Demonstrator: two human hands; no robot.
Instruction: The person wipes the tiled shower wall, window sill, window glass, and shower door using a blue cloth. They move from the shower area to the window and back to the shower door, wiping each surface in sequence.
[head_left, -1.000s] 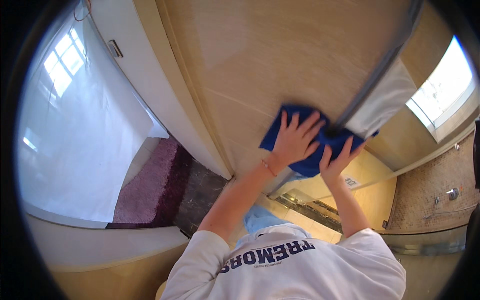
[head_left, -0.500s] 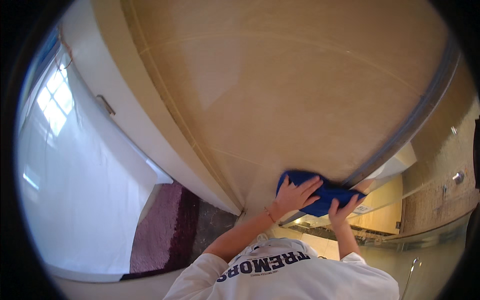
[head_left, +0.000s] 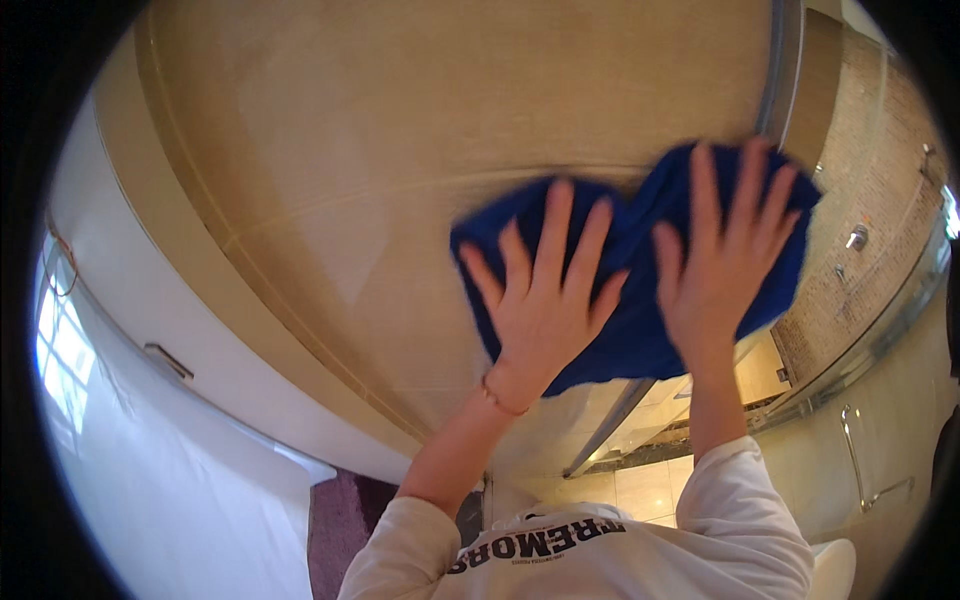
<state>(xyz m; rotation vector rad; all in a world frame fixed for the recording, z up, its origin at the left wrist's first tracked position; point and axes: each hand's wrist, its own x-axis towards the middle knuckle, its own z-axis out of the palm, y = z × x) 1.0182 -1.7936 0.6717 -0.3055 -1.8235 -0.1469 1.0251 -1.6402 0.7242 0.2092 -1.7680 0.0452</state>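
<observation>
A dark blue cloth is spread against a beige tiled wall, its right end lapping over the grey edge strip. My left hand lies on the cloth's left half with its fingers spread wide. On the right half rests my right hand, also flat with fingers apart and slightly blurred. Neither hand grips the cloth; both press on its face. A thin bracelet circles my left wrist.
A grey metal strip runs along the wall's right edge. Beyond it are a mosaic wall with a metal fitting and a chrome bar. At left stand a pale door frame with a latch plate, white fabric and a purple rug.
Both hands and the blue cloth have moved up the wall, and the cloth is spread wider. My fingers are now more splayed. The whole view has shifted.
</observation>
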